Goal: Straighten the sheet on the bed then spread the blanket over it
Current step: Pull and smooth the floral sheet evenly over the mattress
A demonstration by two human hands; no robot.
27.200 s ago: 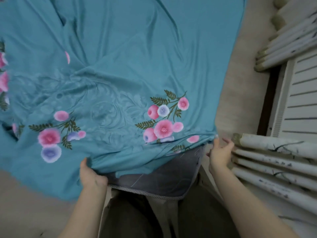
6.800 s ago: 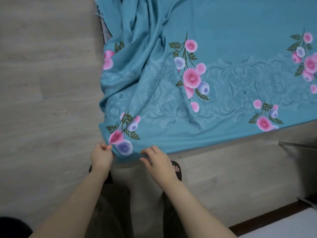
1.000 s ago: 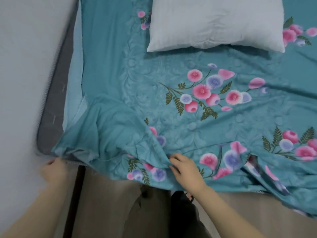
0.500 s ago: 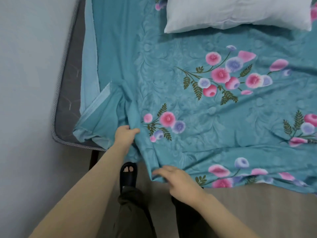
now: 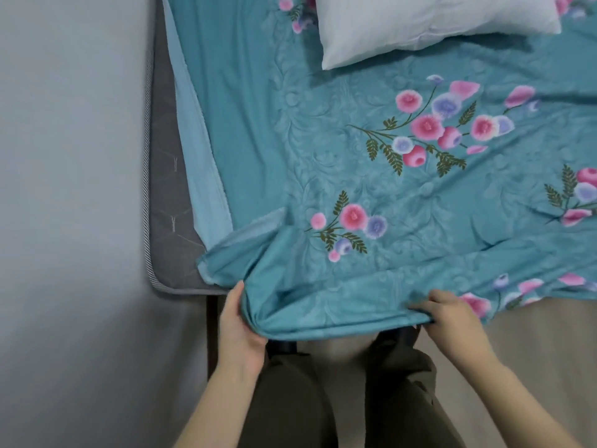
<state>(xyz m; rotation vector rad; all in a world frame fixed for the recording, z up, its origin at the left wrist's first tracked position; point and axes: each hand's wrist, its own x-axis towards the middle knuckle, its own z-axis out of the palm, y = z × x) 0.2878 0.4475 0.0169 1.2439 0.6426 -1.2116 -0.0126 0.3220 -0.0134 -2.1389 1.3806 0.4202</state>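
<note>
Floral teal sheet [image 5: 371, 189], newly drawn flatter toward the mattress corner [image 5: 171, 240], is gripped by left hand [image 5: 240, 328] and, seemingly, right hand [image 5: 452, 313].

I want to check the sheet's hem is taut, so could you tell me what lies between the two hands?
In the head view, only the teal sheet's hanging edge spans from the left hand to the right hand.

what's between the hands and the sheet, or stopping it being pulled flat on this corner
Nothing visible. Both the left hand and right hand already grip the sheet edge. The pillow lies farther up the bed, clear of this corner.
</note>
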